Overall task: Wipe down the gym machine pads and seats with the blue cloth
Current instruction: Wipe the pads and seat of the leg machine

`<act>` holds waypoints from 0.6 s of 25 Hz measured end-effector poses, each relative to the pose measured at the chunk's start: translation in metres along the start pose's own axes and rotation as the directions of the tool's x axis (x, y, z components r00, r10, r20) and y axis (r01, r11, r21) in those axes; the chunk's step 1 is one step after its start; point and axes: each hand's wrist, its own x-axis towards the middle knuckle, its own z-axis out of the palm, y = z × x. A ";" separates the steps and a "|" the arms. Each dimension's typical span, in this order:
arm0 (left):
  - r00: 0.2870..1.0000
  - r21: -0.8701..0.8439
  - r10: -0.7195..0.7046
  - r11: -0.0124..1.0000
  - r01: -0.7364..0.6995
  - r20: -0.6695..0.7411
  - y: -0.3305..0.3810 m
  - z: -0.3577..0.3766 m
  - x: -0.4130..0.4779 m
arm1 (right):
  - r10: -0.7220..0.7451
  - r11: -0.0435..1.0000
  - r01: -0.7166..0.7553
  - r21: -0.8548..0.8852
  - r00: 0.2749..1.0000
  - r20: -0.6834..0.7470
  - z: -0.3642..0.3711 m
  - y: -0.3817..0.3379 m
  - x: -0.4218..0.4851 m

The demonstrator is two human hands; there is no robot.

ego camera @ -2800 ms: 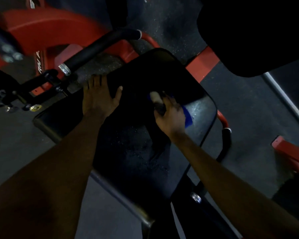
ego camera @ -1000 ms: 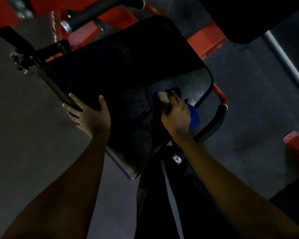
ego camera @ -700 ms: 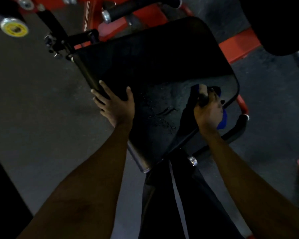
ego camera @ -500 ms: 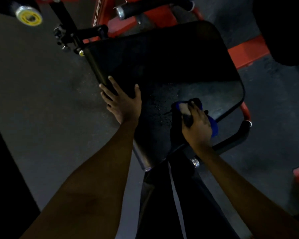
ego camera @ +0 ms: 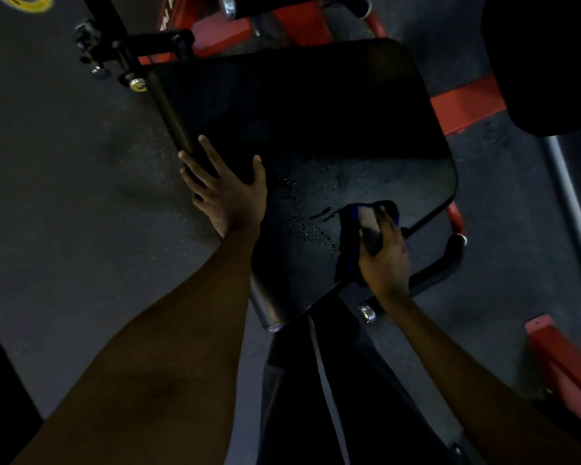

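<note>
At lower centre, the right grip [ego camera: 384,260] was curled around the bunched blue cloth [ego camera: 349,260], pressing it on the near right part of the seat pad [ego camera: 316,129]. The cloth was judged light, soft and limp; hold it bunched in the palm. The left grip [ego camera: 227,193] lay flat, fingers spread, on the pad's left edge. Droplets [ego camera: 312,229] lay between them; the wet surface was probably slippery. A black handle [ego camera: 446,263] at right and the red frame [ego camera: 463,102] beyond limited the stroke.
</note>
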 end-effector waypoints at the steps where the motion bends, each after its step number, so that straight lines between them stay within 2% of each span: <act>1: 1.000 0.005 0.001 1.000 -0.001 -0.001 0.000 0.000 0.000 | 0.015 1.000 -0.015 0.012 1.000 0.005 -0.006 0.007 0.011; 4: 1.000 0.000 0.002 1.000 -0.002 0.000 -0.003 0.002 0.001 | 0.170 0.983 -0.177 -0.045 0.978 -0.125 -0.018 0.019 0.065; 8: 1.000 0.005 0.020 1.000 -0.020 -0.003 -0.004 0.005 0.002 | 0.312 0.950 -0.303 0.073 0.926 -0.213 -0.030 0.017 0.114; 10: 1.000 0.009 0.025 1.000 -0.025 -0.007 -0.004 0.005 0.002 | 0.364 0.930 -0.366 0.035 0.903 -0.226 -0.025 0.002 0.112; 11: 1.000 0.010 0.027 1.000 -0.027 -0.005 -0.003 0.004 0.001 | 0.327 0.939 -0.342 -0.046 0.925 -0.193 -0.017 -0.012 0.102; 13: 1.000 -0.002 0.017 1.000 -0.017 0.006 -0.002 0.001 0.002 | 0.127 0.979 -0.132 -0.157 0.991 -0.043 0.005 -0.040 0.070; 15: 1.000 -0.015 0.015 1.000 -0.015 0.018 -0.001 -0.002 0.001 | -0.092 0.988 0.095 -0.120 0.995 0.028 0.015 -0.056 0.050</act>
